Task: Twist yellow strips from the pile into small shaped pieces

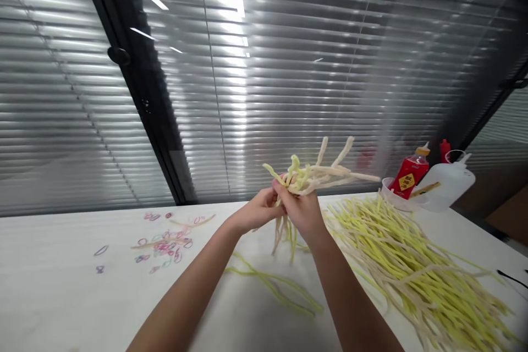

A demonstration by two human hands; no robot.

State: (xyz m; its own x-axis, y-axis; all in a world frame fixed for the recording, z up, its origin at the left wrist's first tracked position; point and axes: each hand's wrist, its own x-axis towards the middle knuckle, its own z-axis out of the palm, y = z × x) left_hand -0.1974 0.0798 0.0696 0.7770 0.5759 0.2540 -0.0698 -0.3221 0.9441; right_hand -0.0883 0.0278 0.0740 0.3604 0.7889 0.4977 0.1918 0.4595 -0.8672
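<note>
Both of my hands are raised above the white table, pressed close together around a bundle of fuzzy pipe cleaners (325, 176). The bundle mixes cream stems, which fan out up and to the right, with curled yellow-green ends near the fingers. More stems hang below the hands. My left hand (259, 210) is closed at the bundle's base on the left. My right hand (300, 212) pinches it from the right, thumb beside the curled yellow ends. Beneath them, a few loose yellow-green pipe cleaners (274, 283) lie on the table.
A large pile of yellow-green and cream pipe cleaners (416, 269) covers the table's right side. Behind it stand a red bottle (409, 173), a clear bowl (390, 197) and a white squeeze bottle (449, 181). Small coloured loops (167, 245) lie left. Window blinds (289, 66) rise behind.
</note>
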